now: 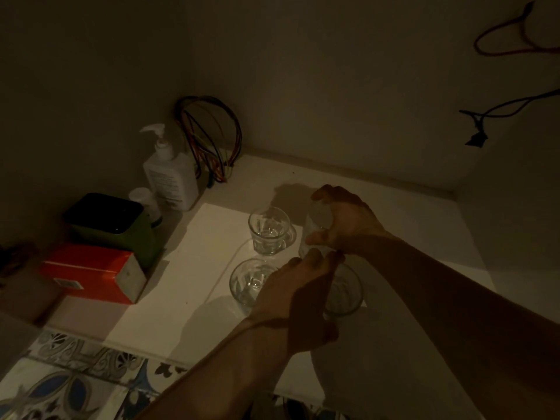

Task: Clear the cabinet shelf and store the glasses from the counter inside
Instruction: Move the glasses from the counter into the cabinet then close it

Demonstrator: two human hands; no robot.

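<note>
Dim cupboard interior, lit from the front. White pump bottle (169,174) at the back left, dark print on its label too blurred to read. Red box (91,272) lying flat at the left with a small white sticker on its front, nothing legible there either; green tin with a black lid (112,225) just behind it, a small white-capped jar (145,201) between tin and bottle. Bundle of coloured wires (212,137) looped against the back wall; more loose wires (509,34) hanging at the upper right. White shelf (181,298) with pale walls all round, patterned blue and white tiles (69,386) below the front edge. Four clear glasses close together mid-shelf: back glass (269,230) standing free, front left glass (250,283) partly behind the left hand (294,295). Left hand curled over the front right glass (344,294), fingertips at its rim, thumb hidden, so cannot tell whether truly gripped. Right hand (342,221) wrapped around a fourth glass (312,231), thumb and fingers closed on its sides, base at or just above the shelf, cannot tell which.
</note>
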